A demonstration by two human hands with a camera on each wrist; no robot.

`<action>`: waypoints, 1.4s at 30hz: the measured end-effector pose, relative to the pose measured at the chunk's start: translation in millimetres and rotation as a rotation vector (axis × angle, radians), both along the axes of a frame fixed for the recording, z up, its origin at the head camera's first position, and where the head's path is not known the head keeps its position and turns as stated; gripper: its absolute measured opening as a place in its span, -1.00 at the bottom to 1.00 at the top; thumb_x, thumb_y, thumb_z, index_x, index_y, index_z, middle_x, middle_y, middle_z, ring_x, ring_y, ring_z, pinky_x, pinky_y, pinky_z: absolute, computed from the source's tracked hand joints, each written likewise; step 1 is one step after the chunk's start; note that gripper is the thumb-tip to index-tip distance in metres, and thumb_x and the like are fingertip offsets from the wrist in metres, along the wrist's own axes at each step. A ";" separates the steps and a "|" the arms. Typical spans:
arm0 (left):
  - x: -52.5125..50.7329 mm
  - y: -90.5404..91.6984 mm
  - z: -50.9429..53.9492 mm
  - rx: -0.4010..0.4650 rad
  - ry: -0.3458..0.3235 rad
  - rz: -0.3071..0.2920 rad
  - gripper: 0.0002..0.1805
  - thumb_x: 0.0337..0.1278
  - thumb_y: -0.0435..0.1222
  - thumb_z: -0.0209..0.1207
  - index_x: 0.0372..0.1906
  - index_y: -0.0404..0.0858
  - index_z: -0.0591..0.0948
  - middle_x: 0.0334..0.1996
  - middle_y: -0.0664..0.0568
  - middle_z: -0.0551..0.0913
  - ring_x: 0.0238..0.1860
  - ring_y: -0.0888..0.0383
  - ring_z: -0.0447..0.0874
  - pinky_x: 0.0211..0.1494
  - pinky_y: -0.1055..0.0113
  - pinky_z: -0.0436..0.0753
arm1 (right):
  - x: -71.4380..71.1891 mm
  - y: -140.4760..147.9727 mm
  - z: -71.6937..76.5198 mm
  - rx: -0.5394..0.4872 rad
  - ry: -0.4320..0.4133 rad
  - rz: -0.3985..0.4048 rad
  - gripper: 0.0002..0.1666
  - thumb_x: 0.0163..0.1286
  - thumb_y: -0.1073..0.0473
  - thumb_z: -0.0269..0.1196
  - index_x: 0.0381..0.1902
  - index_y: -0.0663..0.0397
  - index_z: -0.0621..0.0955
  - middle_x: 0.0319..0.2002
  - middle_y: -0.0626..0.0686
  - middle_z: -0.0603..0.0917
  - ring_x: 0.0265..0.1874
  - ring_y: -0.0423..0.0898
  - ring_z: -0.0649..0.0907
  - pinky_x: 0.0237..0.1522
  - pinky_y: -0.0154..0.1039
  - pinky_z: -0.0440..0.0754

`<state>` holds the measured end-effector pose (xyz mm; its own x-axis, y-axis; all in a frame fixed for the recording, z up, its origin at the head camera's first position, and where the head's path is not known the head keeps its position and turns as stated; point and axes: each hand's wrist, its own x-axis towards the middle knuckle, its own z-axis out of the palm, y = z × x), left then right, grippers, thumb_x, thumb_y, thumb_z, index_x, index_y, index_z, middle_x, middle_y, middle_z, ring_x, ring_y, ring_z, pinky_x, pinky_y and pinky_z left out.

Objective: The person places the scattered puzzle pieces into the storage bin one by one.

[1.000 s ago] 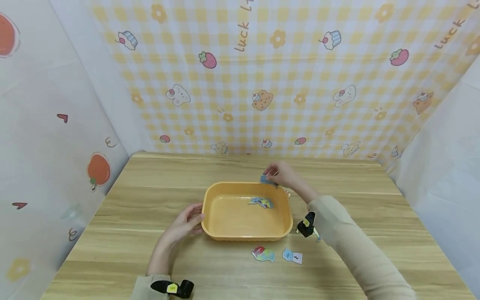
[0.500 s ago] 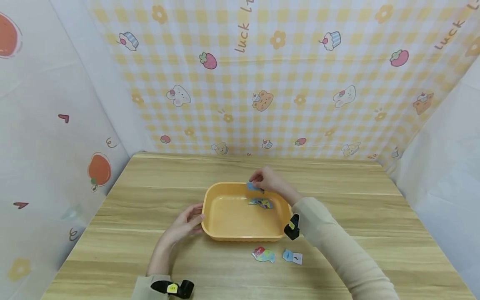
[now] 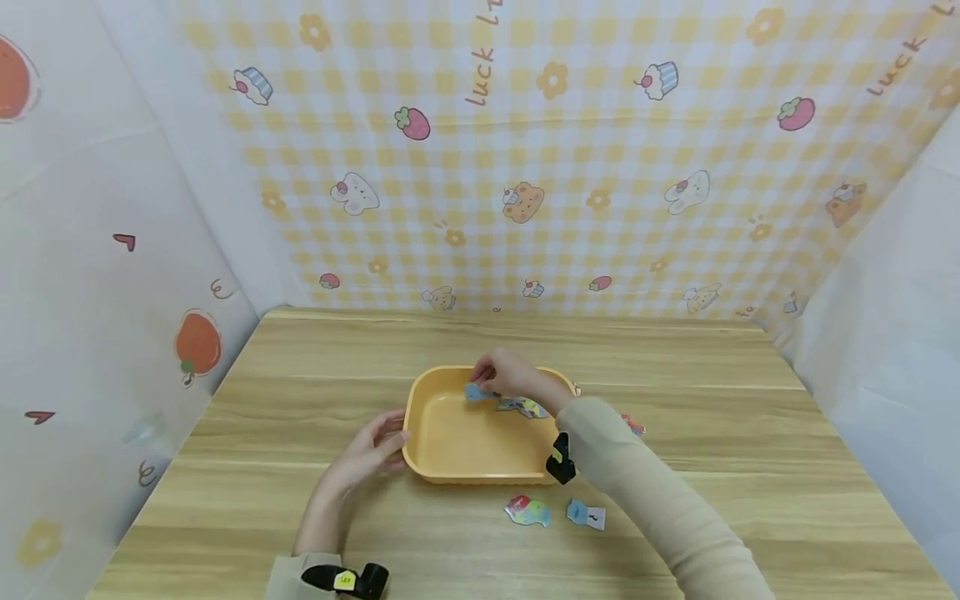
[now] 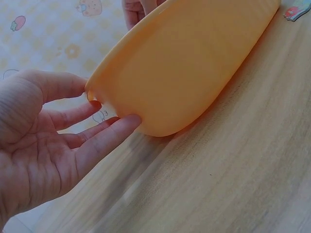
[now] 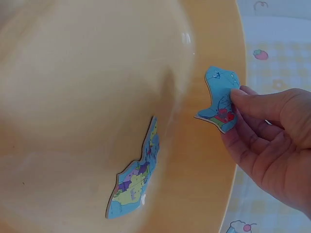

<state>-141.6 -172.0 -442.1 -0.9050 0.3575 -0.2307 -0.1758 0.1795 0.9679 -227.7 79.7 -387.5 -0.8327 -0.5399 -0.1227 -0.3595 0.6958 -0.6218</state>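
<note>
A yellow plastic basin point(image 3: 480, 478) stands on the wooden table. At its left end my left hand point(image 3: 375, 446) holds the rim; in the left wrist view the fingertips point(image 4: 130, 120) meet the basin's end. My right hand point(image 3: 508, 372) is over the basin's far side, pinching a blue puzzle piece point(image 5: 221, 97) between thumb and fingers. That piece has a red and green patch at one end and hangs above the basin floor. Below it, another puzzle piece point(image 5: 133, 182) printed like a coloured map lies inside the basin.
In front of the basin lie a red and green puzzle piece point(image 3: 527, 510) and a blue and white one point(image 3: 586, 514). Another red piece point(image 3: 633, 424) shows beside the right sleeve. A checked cloth point(image 3: 600, 150) hangs behind the table.
My right hand has carried the blue puzzle piece leftward, from above the basin's far right corner to inside the far rim. The left hand has stayed at the basin's left end.
</note>
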 end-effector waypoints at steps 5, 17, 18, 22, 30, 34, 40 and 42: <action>0.8 -1.5 -1.4 0.009 0.000 -0.002 -0.39 0.27 -0.30 -0.01 0.31 -0.49 0.09 0.22 -0.49 0.20 0.01 -0.07 0.53 -0.04 0.22 0.67 | -0.8 -9.8 -1.3 0.004 -0.009 0.071 -0.82 0.13 0.49 0.20 -0.27 0.36 0.62 -0.33 0.19 0.68 -0.35 -0.09 0.61 -0.31 -0.44 0.60; 1.3 0.0 -0.3 0.004 0.004 -0.002 -0.42 0.29 -0.32 -0.04 0.30 -0.49 0.08 0.22 -0.48 0.20 0.06 -0.11 0.48 -0.01 0.20 0.66 | -2.8 -26.5 -5.4 0.136 -0.013 0.090 -0.75 0.12 0.53 0.16 -0.26 0.21 0.60 -0.36 0.11 0.63 -0.39 -0.12 0.53 -0.40 -0.43 0.53; 1.5 0.0 -0.1 0.002 0.002 0.002 -0.42 0.29 -0.32 -0.04 0.30 -0.49 0.09 0.22 -0.48 0.21 0.06 -0.12 0.48 -0.01 0.20 0.66 | -2.8 -28.3 -5.8 0.142 -0.009 0.098 -0.74 0.11 0.55 0.15 -0.27 0.21 0.60 -0.37 0.11 0.63 -0.40 -0.13 0.52 -0.42 -0.44 0.52; 1.9 -0.2 0.7 -0.009 0.003 0.008 -0.43 0.29 -0.33 -0.05 0.30 -0.49 0.09 0.22 -0.48 0.21 0.06 -0.12 0.48 -0.02 0.18 0.66 | -1.7 -34.1 -7.7 0.171 0.013 0.146 -0.72 0.09 0.58 0.11 -0.29 0.23 0.59 -0.37 0.14 0.63 -0.44 -0.14 0.51 -0.48 -0.47 0.49; 1.0 0.2 -0.9 -0.004 -0.011 0.016 -0.42 0.27 -0.34 -0.03 0.31 -0.47 0.09 0.22 -0.47 0.21 0.04 -0.15 0.51 -0.03 0.17 0.67 | 3.5 -39.4 -12.9 0.238 0.009 0.177 -0.84 0.19 0.41 0.20 -0.25 0.18 0.59 -0.29 0.13 0.62 -0.35 -0.10 0.54 -0.30 -0.30 0.56; 2.4 0.3 -0.3 -0.002 -0.012 0.015 -0.41 0.26 -0.33 -0.02 0.31 -0.47 0.09 0.22 -0.48 0.21 0.05 -0.17 0.50 -0.03 0.17 0.67 | 3.9 -41.6 -12.6 0.270 0.016 0.189 -0.84 0.21 0.38 0.20 -0.23 0.16 0.59 -0.25 0.11 0.62 -0.31 -0.08 0.56 -0.25 -0.28 0.58; 1.7 0.2 0.1 0.005 -0.013 0.011 -0.41 0.26 -0.34 -0.03 0.31 -0.47 0.09 0.23 -0.48 0.21 0.04 -0.14 0.51 -0.03 0.18 0.67 | 3.4 -43.0 -12.8 0.309 0.021 0.168 -0.74 0.21 0.46 0.12 -0.18 0.12 0.60 -0.21 0.08 0.64 -0.25 -0.10 0.59 -0.23 -0.35 0.60; 0.8 0.2 0.1 0.001 -0.015 0.013 -0.42 0.27 -0.35 -0.04 0.31 -0.46 0.09 0.23 -0.47 0.21 0.04 -0.13 0.50 -0.02 0.18 0.66 | 2.8 -43.0 -13.5 0.322 0.030 0.163 -0.71 0.22 0.47 0.10 -0.16 0.11 0.60 -0.19 0.06 0.65 -0.22 -0.11 0.60 -0.21 -0.37 0.60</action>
<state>-140.8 -171.8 -442.0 -0.9060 0.3459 -0.2438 -0.1924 0.1763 0.9653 -224.9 36.6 -400.9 -0.7448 -0.6034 -0.2850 -0.4964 0.7864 -0.3677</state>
